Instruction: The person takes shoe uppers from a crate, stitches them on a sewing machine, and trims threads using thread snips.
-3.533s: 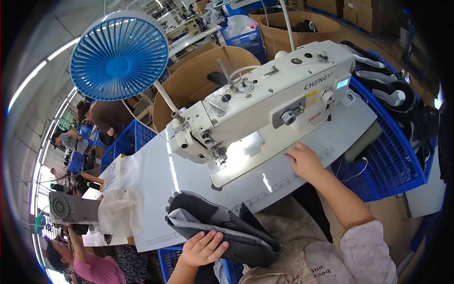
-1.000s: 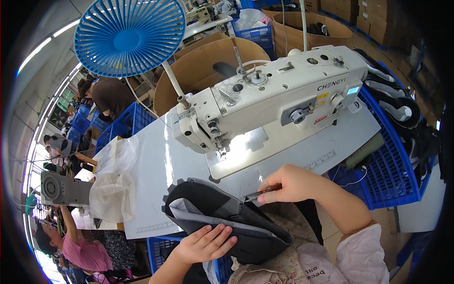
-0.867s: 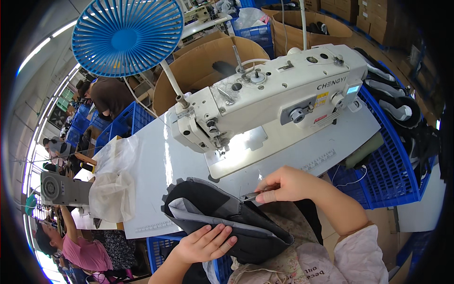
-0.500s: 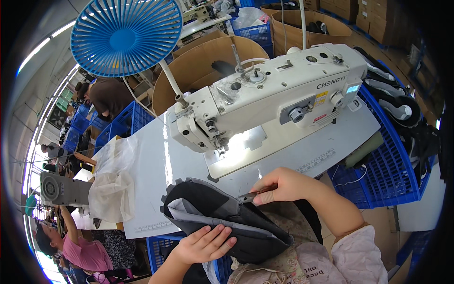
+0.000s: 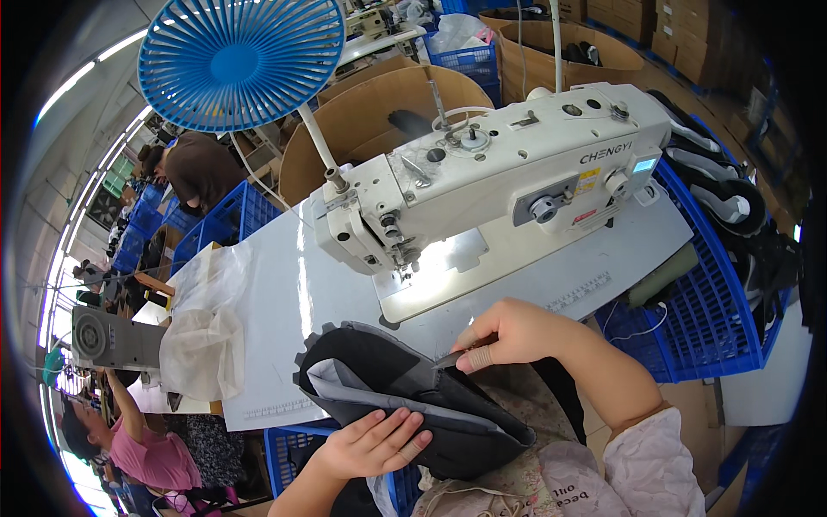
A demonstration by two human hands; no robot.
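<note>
My left hand (image 5: 375,444) is closed on the lower edge of a black and grey sewn fabric piece (image 5: 353,353), fingers spread over its outer face and thumb hidden. The piece is folded open, showing a lighter grey lining, and its far rim is notched. In my right hand (image 5: 508,334) is a small pair of thread snips (image 5: 446,361), mostly covered by the fingers. Their tips meet the fabric's upper right edge. Tan tape wraps a finger or thumb on each hand.
A white sewing machine (image 5: 508,177) stands on the pale table (image 5: 280,345) beyond the fabric. A blue fan (image 5: 237,62) rises at the upper left. Crumpled translucent plastic (image 5: 202,353) lies left. Blue crates (image 5: 689,323) of dark pieces flank the right side. Other people work at far left.
My right hand has turned slightly, and less of the snips shows between its fingers. My left hand and the fabric stay nearly still. The whole view has shifted a little.
</note>
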